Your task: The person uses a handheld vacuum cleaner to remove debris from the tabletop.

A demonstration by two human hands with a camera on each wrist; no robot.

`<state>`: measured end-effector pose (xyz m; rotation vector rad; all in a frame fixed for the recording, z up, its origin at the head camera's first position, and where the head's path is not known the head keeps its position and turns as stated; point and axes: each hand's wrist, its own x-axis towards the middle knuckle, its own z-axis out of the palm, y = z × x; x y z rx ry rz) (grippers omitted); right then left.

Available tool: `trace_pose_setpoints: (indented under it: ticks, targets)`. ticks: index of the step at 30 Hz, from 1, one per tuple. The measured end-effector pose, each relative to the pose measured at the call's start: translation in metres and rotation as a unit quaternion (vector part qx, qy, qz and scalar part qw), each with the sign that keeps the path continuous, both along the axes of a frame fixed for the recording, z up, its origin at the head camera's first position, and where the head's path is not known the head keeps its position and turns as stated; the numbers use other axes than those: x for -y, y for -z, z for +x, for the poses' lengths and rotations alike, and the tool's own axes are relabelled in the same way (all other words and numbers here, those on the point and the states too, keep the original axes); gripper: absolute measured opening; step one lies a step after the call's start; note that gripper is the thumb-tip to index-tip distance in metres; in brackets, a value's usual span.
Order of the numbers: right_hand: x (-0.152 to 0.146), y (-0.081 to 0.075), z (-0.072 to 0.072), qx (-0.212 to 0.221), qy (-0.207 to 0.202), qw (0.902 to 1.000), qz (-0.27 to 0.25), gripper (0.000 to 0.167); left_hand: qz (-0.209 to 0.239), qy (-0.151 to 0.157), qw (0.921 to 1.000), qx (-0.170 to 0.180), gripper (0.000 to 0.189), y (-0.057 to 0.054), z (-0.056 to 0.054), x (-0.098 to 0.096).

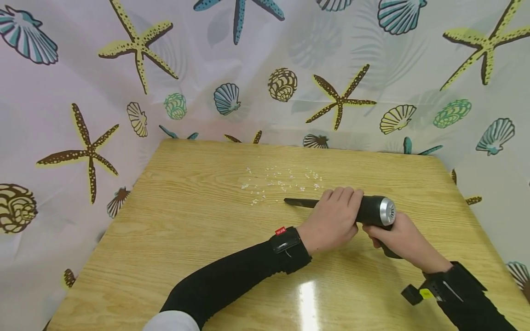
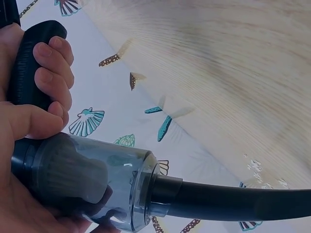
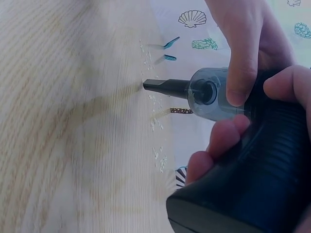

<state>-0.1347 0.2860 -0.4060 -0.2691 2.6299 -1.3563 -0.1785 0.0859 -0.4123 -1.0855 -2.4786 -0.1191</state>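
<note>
1. The table (image 1: 186, 230) is spread beneath both hands.
2. The vacuum (image 1: 370, 209) is held level; its clear barrel (image 2: 126, 170) is gripped by the left hand (image 1: 332, 223) and its handle (image 2: 30, 68) by the right hand (image 1: 403, 238), presumably so that weight and aim are shared.
3. The nozzle (image 1: 301, 202) is pointed leftward past the left hand, likely for reach.
4. White flakes (image 1: 282, 185) are scattered ahead of the left hand.

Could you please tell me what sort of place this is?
Probably a staged recording area: a patterned sheet hangs behind and beside a wooden table, and black wrist straps are worn.
</note>
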Motion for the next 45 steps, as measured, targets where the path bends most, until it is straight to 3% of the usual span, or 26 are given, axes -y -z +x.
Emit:
trace_pose_setpoints:
  ticks: [15, 24, 45]
  targets:
    - [0.005, 0.003, -0.004, 0.004, -0.006, 1.0, -0.001, 0.035, 0.001, -0.008, 1.0, -0.001, 0.057, 0.003, -0.001, 0.005]
    - [0.009, 0.006, -0.007, 0.012, -0.007, 0.9999, -0.009, 0.037, 0.0, -0.014, 0.9996, 0.023, 0.057, 0.0, -0.001, 0.01]
    - [0.016, 0.009, -0.012, 0.029, -0.015, 0.9992, -0.022, 0.04, -0.004, -0.03, 0.9995, 0.002, 0.056, 0.002, 0.0, 0.018]
